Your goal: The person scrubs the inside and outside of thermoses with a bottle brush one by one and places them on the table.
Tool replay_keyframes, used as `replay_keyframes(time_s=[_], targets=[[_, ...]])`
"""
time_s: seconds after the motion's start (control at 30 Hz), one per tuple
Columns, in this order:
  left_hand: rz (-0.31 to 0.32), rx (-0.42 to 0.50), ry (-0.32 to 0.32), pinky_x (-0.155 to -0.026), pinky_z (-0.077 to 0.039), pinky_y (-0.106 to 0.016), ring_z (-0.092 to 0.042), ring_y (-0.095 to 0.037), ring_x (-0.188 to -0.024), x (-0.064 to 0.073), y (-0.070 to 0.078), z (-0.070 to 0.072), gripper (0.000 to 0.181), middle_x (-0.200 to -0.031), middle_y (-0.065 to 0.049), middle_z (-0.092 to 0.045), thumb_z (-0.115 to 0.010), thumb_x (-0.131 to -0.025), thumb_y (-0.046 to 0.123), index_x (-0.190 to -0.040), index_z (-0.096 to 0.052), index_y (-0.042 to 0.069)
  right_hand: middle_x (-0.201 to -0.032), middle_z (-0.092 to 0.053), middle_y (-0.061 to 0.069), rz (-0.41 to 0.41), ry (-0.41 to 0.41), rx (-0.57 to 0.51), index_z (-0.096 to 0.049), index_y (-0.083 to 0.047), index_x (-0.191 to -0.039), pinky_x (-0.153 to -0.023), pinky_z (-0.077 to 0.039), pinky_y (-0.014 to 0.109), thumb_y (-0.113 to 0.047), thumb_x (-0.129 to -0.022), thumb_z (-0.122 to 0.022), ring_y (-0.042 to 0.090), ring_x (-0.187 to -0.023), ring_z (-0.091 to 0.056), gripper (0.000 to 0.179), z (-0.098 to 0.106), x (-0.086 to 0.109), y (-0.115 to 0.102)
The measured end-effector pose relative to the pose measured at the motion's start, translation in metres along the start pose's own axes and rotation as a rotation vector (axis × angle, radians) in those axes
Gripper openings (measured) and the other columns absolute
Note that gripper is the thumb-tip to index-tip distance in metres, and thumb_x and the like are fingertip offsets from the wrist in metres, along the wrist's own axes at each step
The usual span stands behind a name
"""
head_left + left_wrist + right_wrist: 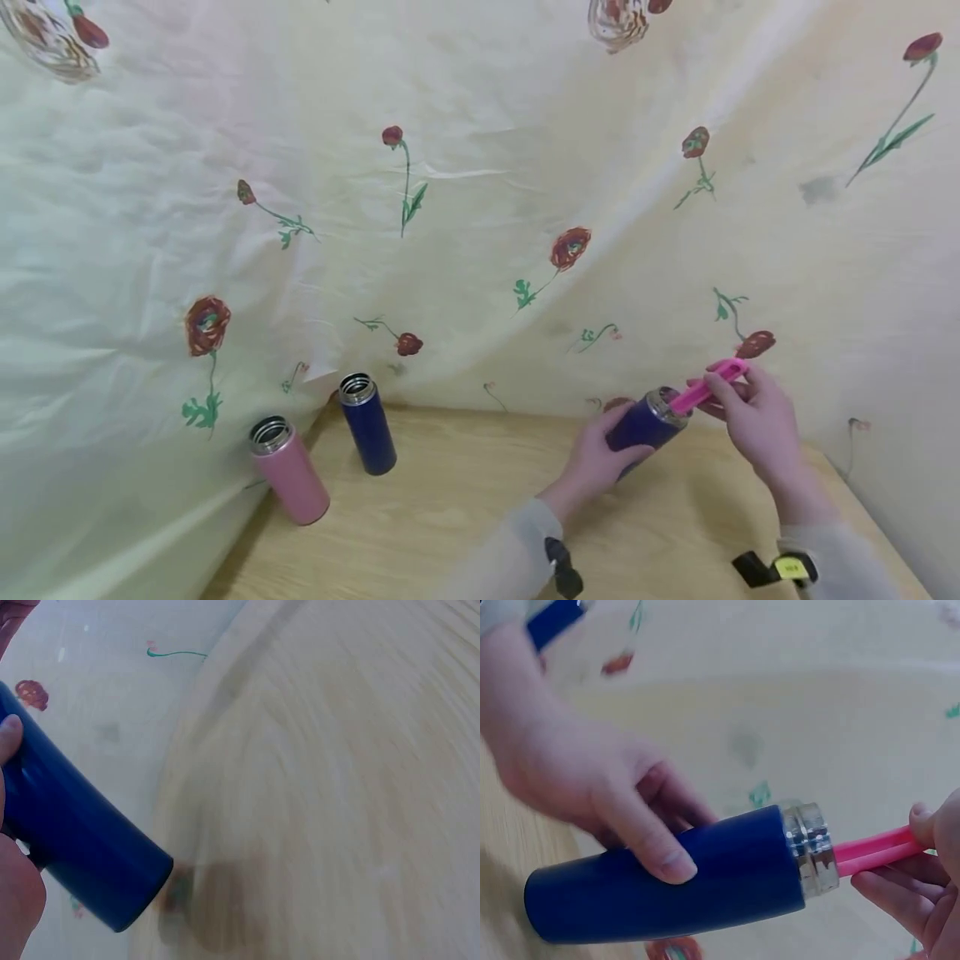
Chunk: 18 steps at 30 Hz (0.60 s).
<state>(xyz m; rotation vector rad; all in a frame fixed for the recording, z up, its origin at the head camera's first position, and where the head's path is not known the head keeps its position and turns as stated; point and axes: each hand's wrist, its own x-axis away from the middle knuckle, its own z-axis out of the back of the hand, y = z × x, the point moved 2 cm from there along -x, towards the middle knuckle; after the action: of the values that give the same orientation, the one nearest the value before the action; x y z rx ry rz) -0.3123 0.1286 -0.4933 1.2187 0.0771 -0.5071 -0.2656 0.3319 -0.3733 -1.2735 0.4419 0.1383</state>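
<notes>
Writing is confined to a yellow label on the right wrist strap; its dark characters are too small to read. The visible surface of the held blue bottle is plain, with a bare metal neck. This bottle is positioned over the right part of the wooden table, tilted, mouth toward the right hand. The left hand grips its body, with the thumb laid along the near side, and covers part of the surface. The right hand pinches a pink looped handle, whose far end enters the bottle mouth and is hidden by the metal rim. Well apart, toward the left side of the table, a second blue bottle and a pink bottle stand near each other, upright and uncapped. A cream cloth printed with red flowers hangs behind and beside the table.
</notes>
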Motion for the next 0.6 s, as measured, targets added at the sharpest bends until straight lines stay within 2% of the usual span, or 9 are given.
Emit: replay_keyframes(time_s=[0.07, 0.17, 0.37, 0.47, 0.6], targets=[[-0.056, -0.023, -0.030, -0.115, -0.046, -0.040, -0.055, -0.013, -0.138, 0.013, -0.007, 0.015, 0.066, -0.152, 0.010, -0.059, -0.079, -0.098, 0.038, -0.158, -0.053, 0.030, -0.101, -0.081, -0.006, 0.023, -0.011, -0.142, -0.063, -0.006, -0.116, -0.078, -0.062, 0.024, -0.007, -0.110, -0.059, 0.006, -0.089, -0.078, 0.007, -0.011, 0.011, -0.001], [-0.113, -0.069, -0.059, -0.118, -0.043, -0.042, -0.052, -0.016, -0.142, 0.035, -0.014, 0.038, 0.067, -0.158, 0.004, -0.054, -0.073, -0.102, 0.040, -0.163, -0.046, 0.030, -0.104, -0.081, -0.001, 0.064, -0.032, -0.307, -0.065, -0.003, -0.115, -0.081, -0.062, 0.027, 0.000, -0.108, -0.059, 0.010, -0.094, -0.078, 0.009, -0.032, 0.030, -0.006], [-0.168, -0.126, -0.060, -0.119, -0.042, -0.050, -0.050, -0.020, -0.145, 0.070, -0.015, 0.084, 0.070, -0.161, 0.002, -0.052, -0.074, -0.101, 0.038, -0.164, -0.044, 0.029, -0.108, -0.080, 0.008, 0.106, -0.024, -0.415, -0.060, 0.011, -0.116, -0.084, -0.062, 0.034, 0.007, -0.106, -0.058, 0.016, -0.101, -0.078, 0.011, -0.071, 0.062, -0.022], [-0.218, -0.155, -0.062, -0.118, -0.044, -0.050, -0.052, -0.021, -0.144, 0.082, -0.010, 0.106, 0.072, -0.160, 0.002, -0.053, -0.076, -0.100, 0.034, -0.164, -0.045, 0.028, -0.109, -0.080, 0.011, 0.124, -0.012, -0.439, -0.056, 0.018, -0.117, -0.084, -0.062, 0.036, 0.009, -0.106, -0.056, 0.018, -0.101, -0.078, 0.014, -0.084, 0.074, -0.030], [-0.271, -0.165, -0.052, -0.117, -0.045, -0.047, -0.055, -0.022, -0.141, 0.095, -0.005, 0.131, 0.071, -0.156, -0.002, -0.058, -0.081, -0.096, 0.028, -0.161, -0.051, 0.023, -0.111, -0.080, 0.014, 0.163, -0.029, -0.469, -0.055, 0.020, -0.117, -0.085, -0.062, 0.038, 0.012, -0.106, -0.054, 0.020, -0.103, -0.078, 0.014, -0.096, 0.082, -0.040]])
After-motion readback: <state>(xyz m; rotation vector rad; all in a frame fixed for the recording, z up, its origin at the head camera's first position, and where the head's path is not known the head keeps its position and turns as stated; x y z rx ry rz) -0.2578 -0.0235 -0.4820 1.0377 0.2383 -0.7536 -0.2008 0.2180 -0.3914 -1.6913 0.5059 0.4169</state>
